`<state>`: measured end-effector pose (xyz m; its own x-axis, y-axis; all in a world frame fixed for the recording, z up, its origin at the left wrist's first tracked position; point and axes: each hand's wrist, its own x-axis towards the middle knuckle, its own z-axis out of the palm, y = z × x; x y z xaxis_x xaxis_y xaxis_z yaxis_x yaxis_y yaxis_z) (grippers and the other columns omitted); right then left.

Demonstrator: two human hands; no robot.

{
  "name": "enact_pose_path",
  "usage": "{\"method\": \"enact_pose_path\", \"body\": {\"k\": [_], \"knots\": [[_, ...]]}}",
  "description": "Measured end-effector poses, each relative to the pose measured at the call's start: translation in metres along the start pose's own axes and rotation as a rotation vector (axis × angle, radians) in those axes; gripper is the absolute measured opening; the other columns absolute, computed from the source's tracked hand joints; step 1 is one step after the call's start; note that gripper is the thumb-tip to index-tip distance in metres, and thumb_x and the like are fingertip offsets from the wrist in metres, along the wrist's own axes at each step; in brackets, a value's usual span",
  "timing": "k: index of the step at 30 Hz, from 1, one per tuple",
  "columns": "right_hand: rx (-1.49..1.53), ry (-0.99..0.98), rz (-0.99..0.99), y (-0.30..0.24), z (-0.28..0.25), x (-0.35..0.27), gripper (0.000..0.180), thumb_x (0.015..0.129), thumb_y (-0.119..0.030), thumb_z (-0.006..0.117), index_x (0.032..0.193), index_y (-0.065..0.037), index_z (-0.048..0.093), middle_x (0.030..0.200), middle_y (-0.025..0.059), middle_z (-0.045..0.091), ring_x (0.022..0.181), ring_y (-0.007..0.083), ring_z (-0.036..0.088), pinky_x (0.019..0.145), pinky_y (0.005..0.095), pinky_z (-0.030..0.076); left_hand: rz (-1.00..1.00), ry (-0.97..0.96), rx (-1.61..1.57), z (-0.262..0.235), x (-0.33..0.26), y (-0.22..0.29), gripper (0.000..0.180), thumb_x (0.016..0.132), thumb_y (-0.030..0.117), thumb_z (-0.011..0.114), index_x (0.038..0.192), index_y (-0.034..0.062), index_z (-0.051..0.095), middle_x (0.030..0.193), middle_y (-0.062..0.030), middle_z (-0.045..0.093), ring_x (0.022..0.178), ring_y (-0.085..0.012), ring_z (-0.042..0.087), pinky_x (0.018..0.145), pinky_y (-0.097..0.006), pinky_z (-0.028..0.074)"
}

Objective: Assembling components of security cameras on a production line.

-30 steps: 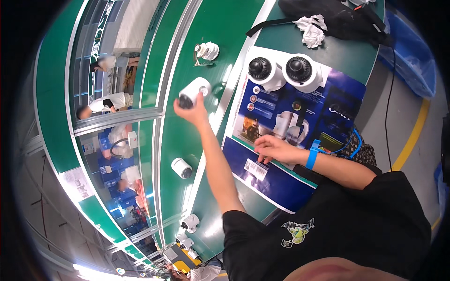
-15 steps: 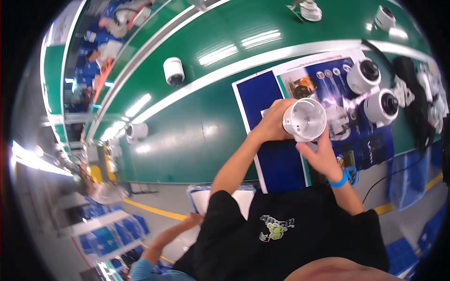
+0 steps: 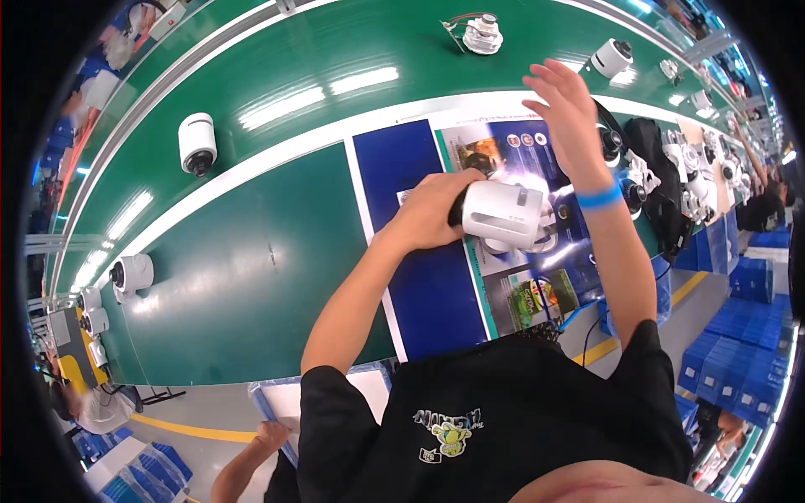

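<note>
My left hand (image 3: pixel 438 208) is closed around the black end of a white cylindrical security camera housing (image 3: pixel 507 215), tilted on its side above a printed sheet (image 3: pixel 423 289). The slotted white side of the housing faces up; its open end is turned out of sight. To the far right of the housing, my right hand (image 3: pixel 563 117) is raised with its fingers apart and holds nothing. A blue band (image 3: pixel 599 198) circles that wrist. Partly behind the right wrist are two cameras with black lenses, one of them a dome-like camera (image 3: pixel 631 198).
White cameras stand on the green bench: one camera (image 3: pixel 197 142) at the far left, another camera (image 3: pixel 134 275) nearer. A wired camera core (image 3: pixel 482 35) and a camera (image 3: pixel 612 57) lie at the back. A co-worker's hand (image 3: pixel 270 434) touches a white panel (image 3: pixel 362 391) at lower left.
My view has swung to the right. The housing has turned from open end up onto its side. My right hand has let go of it and moved up and away; my left keeps hold.
</note>
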<state>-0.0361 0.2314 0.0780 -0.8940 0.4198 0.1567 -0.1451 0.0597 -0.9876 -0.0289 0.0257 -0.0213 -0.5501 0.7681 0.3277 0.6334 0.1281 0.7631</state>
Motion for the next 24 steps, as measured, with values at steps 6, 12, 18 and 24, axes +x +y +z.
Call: {"method": "enact_pose_path", "body": {"k": [6, 12, 18, 24], "knots": [[-0.676, 0.264, -0.067, 0.146, 0.0, 0.133, 0.072, 0.068, -0.016, 0.072, 0.127, 0.008, 0.039, 0.121, 0.0218, 0.052, 0.112, 0.032, 0.051, 0.093, 0.0363, 0.043, 0.061, 0.05, -0.035, 0.004, -0.004, -0.015, 0.07, 0.059, 0.011, 0.075, 0.122, 0.0125, 0.045, 0.11, -0.0124, 0.06, 0.103, -0.0339, 0.056, 0.092, -0.041, 0.04], [-0.888, 0.173, -0.282, 0.177, 0.019, 0.178, 0.097, 0.061, -0.028, 0.083, 0.134, 0.007, 0.03, 0.128, 0.024, 0.048, 0.119, 0.0349, 0.047, 0.1, 0.0368, 0.04, 0.039, 0.035, -0.049, 0.001, -0.005, -0.012, 0.067, 0.061, 0.012, 0.074, 0.122, 0.0145, 0.046, 0.106, -0.011, 0.06, 0.103, -0.03, 0.056, 0.093, -0.04, 0.038], [-0.505, -0.124, -0.115, 0.165, 0.047, 0.183, 0.086, 0.061, -0.027, 0.085, 0.13, 0.002, 0.042, 0.123, 0.0145, 0.056, 0.108, 0.0221, 0.057, 0.093, 0.031, 0.045, 0.022, 0.025, -0.072, 0.0, -0.006, -0.012, 0.064, 0.062, 0.01, 0.073, 0.12, 0.0143, 0.048, 0.105, -0.011, 0.06, 0.103, -0.029, 0.056, 0.093, -0.039, 0.038], [-0.676, -0.008, -0.27, 0.163, 0.026, 0.162, 0.078, 0.061, -0.031, 0.084, 0.119, 0.007, 0.047, 0.114, 0.0183, 0.058, 0.104, 0.0243, 0.058, 0.09, 0.0321, 0.047, -0.004, -0.001, -0.075, -0.002, 0.001, -0.008, 0.066, 0.059, 0.009, 0.075, 0.119, 0.015, 0.049, 0.105, -0.0107, 0.061, 0.103, -0.0311, 0.056, 0.094, -0.04, 0.038]]}}
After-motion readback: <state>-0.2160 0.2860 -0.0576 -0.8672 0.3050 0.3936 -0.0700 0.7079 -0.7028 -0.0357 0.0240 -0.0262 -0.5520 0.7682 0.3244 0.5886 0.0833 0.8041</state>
